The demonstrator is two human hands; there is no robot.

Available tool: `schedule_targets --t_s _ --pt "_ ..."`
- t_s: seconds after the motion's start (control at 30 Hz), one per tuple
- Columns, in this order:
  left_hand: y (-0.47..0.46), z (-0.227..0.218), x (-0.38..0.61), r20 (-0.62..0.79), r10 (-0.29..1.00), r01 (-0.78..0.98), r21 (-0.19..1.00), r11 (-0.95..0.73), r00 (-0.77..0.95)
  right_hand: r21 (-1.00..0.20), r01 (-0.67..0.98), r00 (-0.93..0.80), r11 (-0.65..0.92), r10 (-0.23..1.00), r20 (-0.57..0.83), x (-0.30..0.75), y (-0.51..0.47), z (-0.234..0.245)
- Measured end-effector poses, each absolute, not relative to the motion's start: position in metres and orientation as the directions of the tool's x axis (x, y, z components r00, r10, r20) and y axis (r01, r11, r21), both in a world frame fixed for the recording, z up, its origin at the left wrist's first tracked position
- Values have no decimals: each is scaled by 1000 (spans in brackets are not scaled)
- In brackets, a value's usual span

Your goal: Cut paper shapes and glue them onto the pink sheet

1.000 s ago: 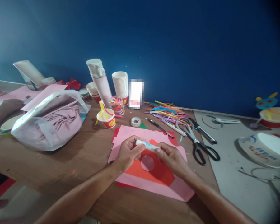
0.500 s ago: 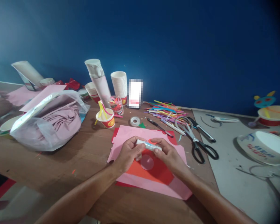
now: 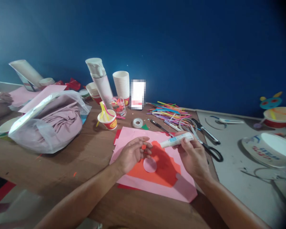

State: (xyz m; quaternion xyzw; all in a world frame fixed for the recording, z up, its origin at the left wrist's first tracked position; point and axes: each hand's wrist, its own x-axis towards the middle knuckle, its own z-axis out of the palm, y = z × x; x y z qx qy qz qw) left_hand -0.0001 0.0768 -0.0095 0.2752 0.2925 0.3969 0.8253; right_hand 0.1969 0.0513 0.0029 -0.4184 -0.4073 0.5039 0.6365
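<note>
In my right hand [image 3: 193,154] is a white glue tube [image 3: 177,140], tilted with its narrow end toward the left. My left hand [image 3: 134,151] has its fingers curled over the paper, with a small orange piece of paper [image 3: 143,147] at the fingertips. A round pink paper disc [image 3: 150,165] lies below on an orange sheet [image 3: 145,178]. Under that is a larger pink sheet [image 3: 181,194], with red paper [image 3: 128,187] showing at its edges. Scissors [image 3: 212,152] with black handles lie beside my right hand, partly covered by it.
Behind the sheets are a tape roll [image 3: 138,123], a black pen [image 3: 160,127], a pile of coloured sticks [image 3: 170,113] and a paper cup [image 3: 110,122]. A utility knife [image 3: 208,133] lies right. A plastic bag [image 3: 50,127] stands left, beyond it another person's hand [image 3: 1,103].
My hands have moved apart. The glue tube, held between both hands before, is now in my right hand, raised and to the right. The small orange piece now shows at my left fingertips.
</note>
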Motion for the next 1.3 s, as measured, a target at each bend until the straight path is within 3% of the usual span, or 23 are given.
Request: schedule_targets --t_s 0.27,0.43,0.57,0.87,1.07,1.2,1.3 --pt "59 -11 11 -239 802 -90 936 340 547 -972 -177 198 154 973 118 202 53 15" --pt "50 -15 16 -288 765 187 957 220 576 -978 -119 195 173 970 148 203 54 14" --pt "50 -18 15 -321 742 307 938 162 588 -971 -150 183 186 971 157 203 54 14" --pt "58 -17 4 -298 703 288 948 137 646 -975 -124 169 184 972 162 202 53 14" --pt "55 -9 4 -20 754 264 942 -205 657 -978 -110 170 176 973 156 203 54 13" --pt "54 -17 4 170 680 283 818 -501 713 -982 -95 159 165 976 148 203 54 13" --pt "55 -23 4 188 600 324 698 -638 777 -984 -96 153 148 979 132 203 54 13"
